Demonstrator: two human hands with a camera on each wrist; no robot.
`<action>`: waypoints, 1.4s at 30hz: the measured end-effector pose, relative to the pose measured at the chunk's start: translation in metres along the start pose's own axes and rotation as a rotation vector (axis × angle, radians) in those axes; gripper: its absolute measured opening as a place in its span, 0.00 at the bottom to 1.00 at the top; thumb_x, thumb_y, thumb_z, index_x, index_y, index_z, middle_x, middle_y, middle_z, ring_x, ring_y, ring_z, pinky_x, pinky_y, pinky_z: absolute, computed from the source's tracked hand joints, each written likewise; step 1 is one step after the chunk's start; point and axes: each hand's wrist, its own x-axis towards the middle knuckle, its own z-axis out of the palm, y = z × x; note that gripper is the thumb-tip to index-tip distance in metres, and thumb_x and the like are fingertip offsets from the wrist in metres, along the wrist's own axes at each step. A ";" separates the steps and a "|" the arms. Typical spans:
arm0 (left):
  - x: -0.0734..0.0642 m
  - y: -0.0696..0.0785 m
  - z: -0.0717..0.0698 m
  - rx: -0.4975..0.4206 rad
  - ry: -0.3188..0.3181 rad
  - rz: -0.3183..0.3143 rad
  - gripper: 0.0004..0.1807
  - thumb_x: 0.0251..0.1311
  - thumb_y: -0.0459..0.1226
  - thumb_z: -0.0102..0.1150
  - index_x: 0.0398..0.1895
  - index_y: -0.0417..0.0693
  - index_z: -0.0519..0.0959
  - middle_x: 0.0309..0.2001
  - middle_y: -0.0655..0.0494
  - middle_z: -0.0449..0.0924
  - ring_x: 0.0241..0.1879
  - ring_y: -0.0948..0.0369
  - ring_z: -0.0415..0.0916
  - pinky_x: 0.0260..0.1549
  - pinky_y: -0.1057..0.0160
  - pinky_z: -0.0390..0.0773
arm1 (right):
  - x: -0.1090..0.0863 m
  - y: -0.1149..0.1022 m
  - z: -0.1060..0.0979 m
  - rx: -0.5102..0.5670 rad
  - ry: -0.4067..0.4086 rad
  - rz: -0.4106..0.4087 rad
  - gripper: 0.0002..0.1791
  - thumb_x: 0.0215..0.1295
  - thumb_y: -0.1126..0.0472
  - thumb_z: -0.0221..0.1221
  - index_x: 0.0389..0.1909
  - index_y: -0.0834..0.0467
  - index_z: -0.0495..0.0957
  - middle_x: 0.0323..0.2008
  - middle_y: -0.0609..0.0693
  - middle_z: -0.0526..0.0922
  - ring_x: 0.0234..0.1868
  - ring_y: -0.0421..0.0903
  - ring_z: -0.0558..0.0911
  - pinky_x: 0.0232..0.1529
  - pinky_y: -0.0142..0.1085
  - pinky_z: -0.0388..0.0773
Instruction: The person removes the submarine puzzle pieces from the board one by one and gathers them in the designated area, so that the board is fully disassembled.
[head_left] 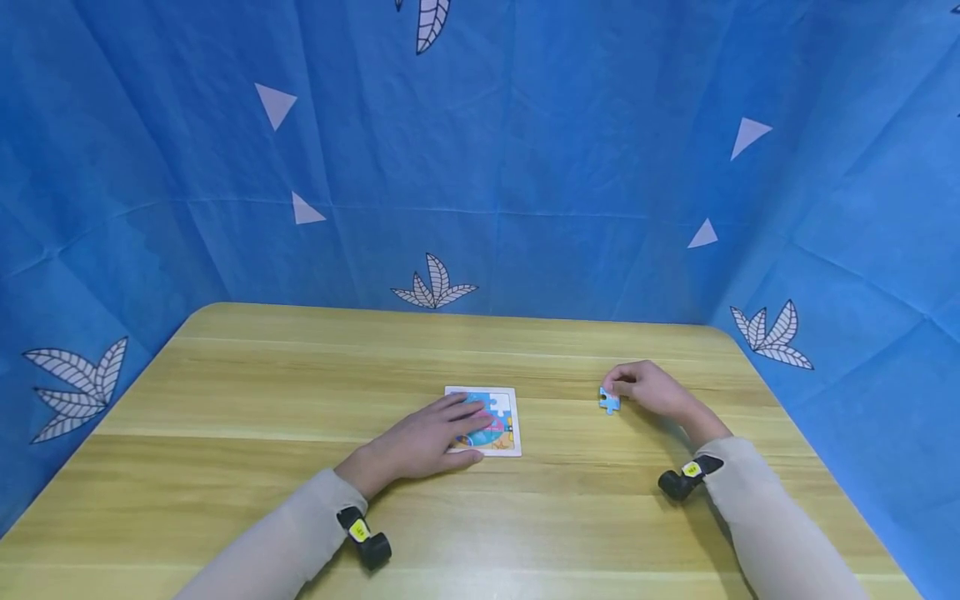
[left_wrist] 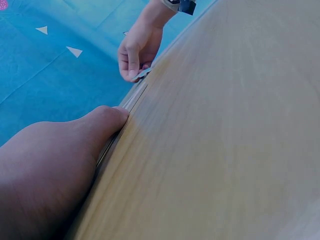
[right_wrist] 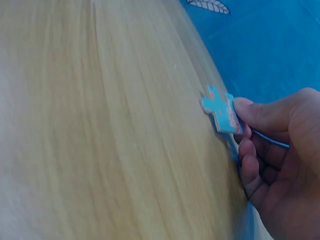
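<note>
A small square jigsaw puzzle (head_left: 519, 433) with a white border lies flat on the table, its picture blue, pink and sandy. White backing shows at its upper right corner, where no piece lies. My left hand (head_left: 420, 437) rests on the puzzle's left part with fingers extended, hiding some of the picture. Off to the right, my right hand (head_left: 651, 388) pinches a blue jigsaw piece (right_wrist: 220, 111) between thumb and fingers. Tabs and a notch show on the piece, with pinkish marks near the thumb. In the left wrist view, the left thumb (left_wrist: 107, 122) lies along the puzzle's edge.
The wooden table (head_left: 300, 367) has rounded far corners. Blue cloth (head_left: 525, 150) with white leaves and triangles hangs behind it and on both sides. Each wrist carries a strapped black camera (head_left: 367, 542), over a light sleeve (head_left: 780, 517).
</note>
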 end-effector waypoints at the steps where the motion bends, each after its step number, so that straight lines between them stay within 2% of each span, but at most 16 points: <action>1: 0.000 0.000 0.000 -0.003 0.004 0.000 0.35 0.70 0.63 0.38 0.76 0.63 0.58 0.76 0.60 0.52 0.75 0.52 0.44 0.72 0.51 0.50 | 0.001 0.001 -0.001 0.003 -0.008 -0.005 0.08 0.72 0.64 0.55 0.39 0.61 0.82 0.38 0.51 0.83 0.38 0.46 0.75 0.42 0.40 0.72; 7: 0.000 -0.001 0.001 -0.008 0.024 0.002 0.35 0.70 0.63 0.40 0.75 0.62 0.60 0.75 0.60 0.54 0.75 0.52 0.45 0.72 0.52 0.51 | 0.004 0.006 -0.005 0.025 -0.039 -0.017 0.08 0.72 0.62 0.56 0.37 0.59 0.83 0.36 0.50 0.82 0.39 0.47 0.76 0.44 0.41 0.73; 12: 0.000 -0.001 0.000 0.002 0.014 0.003 0.35 0.70 0.62 0.40 0.76 0.62 0.59 0.75 0.59 0.53 0.75 0.52 0.45 0.72 0.52 0.50 | 0.004 0.006 -0.004 0.035 -0.044 -0.035 0.08 0.71 0.62 0.56 0.38 0.59 0.83 0.36 0.50 0.82 0.39 0.47 0.76 0.44 0.41 0.72; 17: -0.001 0.001 -0.002 0.002 0.018 0.000 0.34 0.70 0.61 0.41 0.76 0.61 0.59 0.75 0.59 0.54 0.75 0.52 0.46 0.72 0.52 0.51 | 0.001 0.004 0.001 0.056 -0.026 -0.023 0.08 0.72 0.62 0.56 0.39 0.60 0.82 0.36 0.51 0.82 0.37 0.47 0.74 0.40 0.38 0.72; 29: 0.001 0.000 -0.003 -0.006 0.025 0.000 0.35 0.70 0.62 0.42 0.75 0.61 0.60 0.75 0.59 0.55 0.75 0.51 0.47 0.71 0.51 0.52 | -0.003 0.009 0.005 0.072 0.026 0.026 0.09 0.72 0.59 0.56 0.40 0.58 0.83 0.40 0.51 0.82 0.37 0.48 0.72 0.39 0.38 0.69; 32: 0.001 0.001 -0.003 -0.008 0.025 0.000 0.34 0.70 0.62 0.42 0.75 0.61 0.61 0.75 0.58 0.55 0.75 0.51 0.47 0.71 0.50 0.52 | -0.003 0.011 0.005 0.073 0.037 0.049 0.10 0.73 0.57 0.55 0.41 0.57 0.83 0.42 0.51 0.83 0.40 0.49 0.73 0.43 0.40 0.69; 37: 0.000 0.001 -0.001 -0.021 0.014 -0.007 0.35 0.69 0.62 0.42 0.75 0.61 0.60 0.75 0.58 0.55 0.75 0.51 0.46 0.71 0.50 0.52 | -0.007 0.010 0.006 0.069 0.056 0.074 0.16 0.73 0.50 0.55 0.47 0.56 0.84 0.47 0.52 0.83 0.51 0.51 0.77 0.53 0.45 0.71; 42: 0.000 -0.001 0.000 -0.003 0.016 -0.005 0.35 0.69 0.63 0.40 0.75 0.62 0.60 0.75 0.59 0.54 0.75 0.52 0.46 0.72 0.51 0.51 | -0.007 0.007 0.007 0.058 0.101 0.063 0.21 0.72 0.46 0.55 0.51 0.58 0.83 0.51 0.56 0.82 0.56 0.56 0.76 0.58 0.51 0.70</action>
